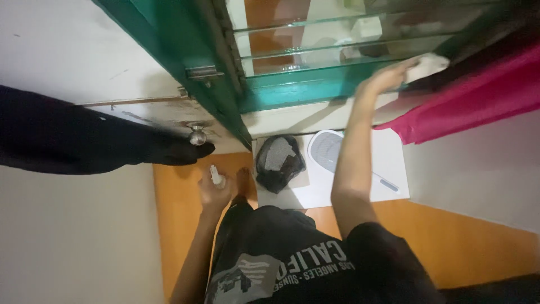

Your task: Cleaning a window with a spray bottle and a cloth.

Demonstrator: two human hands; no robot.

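Head view: right hand (388,76) presses crumpled white cloth (426,66) against glass louvres (337,39).

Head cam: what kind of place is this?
Probably a home room by a window: green-framed glass louvre window, pink curtain, orange floor. Right hand presses a cloth on glass; left hand holds a small bottle.

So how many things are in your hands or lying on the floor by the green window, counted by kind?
White cloth, in the right hand: 1
Small spray bottle, in the left hand: 1
Black bag on the floor: 1
White racket-shaped swatter on the floor: 1
Total: 4
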